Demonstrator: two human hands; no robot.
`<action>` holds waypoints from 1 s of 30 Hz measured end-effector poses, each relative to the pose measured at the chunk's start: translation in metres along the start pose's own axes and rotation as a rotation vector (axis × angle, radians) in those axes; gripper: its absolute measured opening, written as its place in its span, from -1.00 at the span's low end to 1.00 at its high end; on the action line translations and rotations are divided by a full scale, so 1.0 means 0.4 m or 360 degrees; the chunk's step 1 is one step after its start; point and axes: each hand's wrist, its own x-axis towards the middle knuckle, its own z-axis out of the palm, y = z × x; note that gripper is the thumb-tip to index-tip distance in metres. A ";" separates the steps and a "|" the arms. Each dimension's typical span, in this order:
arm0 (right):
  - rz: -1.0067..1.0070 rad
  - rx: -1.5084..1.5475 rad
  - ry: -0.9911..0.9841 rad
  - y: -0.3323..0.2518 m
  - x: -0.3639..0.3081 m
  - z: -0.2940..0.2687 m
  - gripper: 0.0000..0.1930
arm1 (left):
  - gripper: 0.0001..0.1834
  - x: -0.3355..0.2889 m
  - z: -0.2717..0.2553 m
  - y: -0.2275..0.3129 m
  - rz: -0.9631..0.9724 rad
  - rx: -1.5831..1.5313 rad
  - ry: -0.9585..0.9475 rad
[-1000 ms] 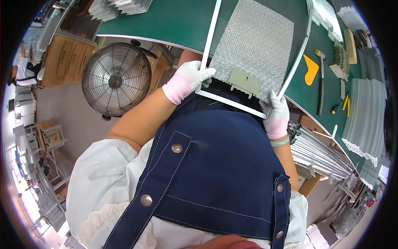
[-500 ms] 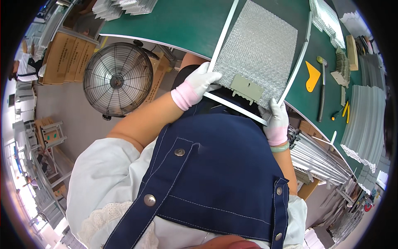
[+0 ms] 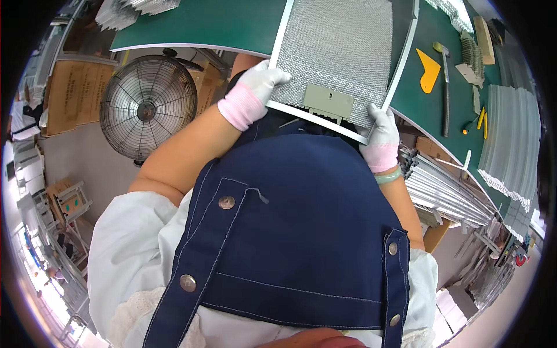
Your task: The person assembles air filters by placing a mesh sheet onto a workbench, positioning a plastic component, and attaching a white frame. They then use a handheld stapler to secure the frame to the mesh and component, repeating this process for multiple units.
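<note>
My left hand [image 3: 253, 93], in a white glove with a pink cuff, grips the near left corner of a thin white metal frame [image 3: 279, 36]. The gloved right hand [image 3: 381, 132] is closed around the near right corner, its thumb on top by the mesh edge. Inside the frame lies a silver metal mesh panel [image 3: 336, 46]. A grey-green plastic piece [image 3: 328, 103] with prongs sits over the mesh's near edge, its prongs close to the frame's near bar. At the right, a dark strip separates the mesh from the side bar.
On the green table [image 3: 203, 26] at right lie a yellow scraper [image 3: 428, 71], a hammer [image 3: 445, 87], yellow-handled pliers [image 3: 482, 119] and stacked pale strips [image 3: 510, 145]. Mesh pieces [image 3: 119, 11] sit at the far left. A floor fan [image 3: 148, 110] and cardboard boxes [image 3: 78, 95] stand left.
The frame's near bar has moved closer to the plastic piece and mesh edge, narrowing the gap. Both hands keep hold of its corners. The whole view has shifted a little.
</note>
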 end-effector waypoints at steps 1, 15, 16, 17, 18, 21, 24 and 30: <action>-0.0017 -0.0034 0.0037 0.009 0.007 -0.013 -0.78 | -0.60 -0.008 0.007 0.026 -0.0049 -0.0031 -0.0084; -0.0476 -0.0841 -0.0200 0.062 -0.016 -0.084 -0.79 | -0.61 -0.005 0.014 0.015 -0.0153 -0.0087 -0.0026; -0.0039 -0.0212 -0.0148 0.051 -0.010 -0.076 -0.76 | -0.62 -0.006 0.014 0.017 -0.0156 -0.0085 -0.0030; 0.0395 0.0419 -0.0090 0.041 -0.004 -0.064 -0.72 | -0.62 -0.009 0.016 0.021 -0.0159 -0.0083 -0.0033; 0.0237 0.0233 -0.0137 0.045 -0.005 -0.057 -0.73 | -0.63 -0.015 0.018 0.025 -0.0167 -0.0079 -0.0037; 0.0102 0.0258 -0.0078 0.015 -0.020 -0.011 -0.73 | -0.64 -0.005 0.015 0.018 -0.0176 -0.0169 -0.0113; 0.0128 0.0183 0.0030 0.012 -0.023 -0.006 -0.70 | -0.66 -0.019 0.027 0.027 -0.0231 -0.0314 -0.0119; -0.0638 -0.1096 -0.0173 0.046 0.001 -0.086 -0.69 | -0.70 -0.025 0.023 0.038 -0.0200 -0.0029 -0.0132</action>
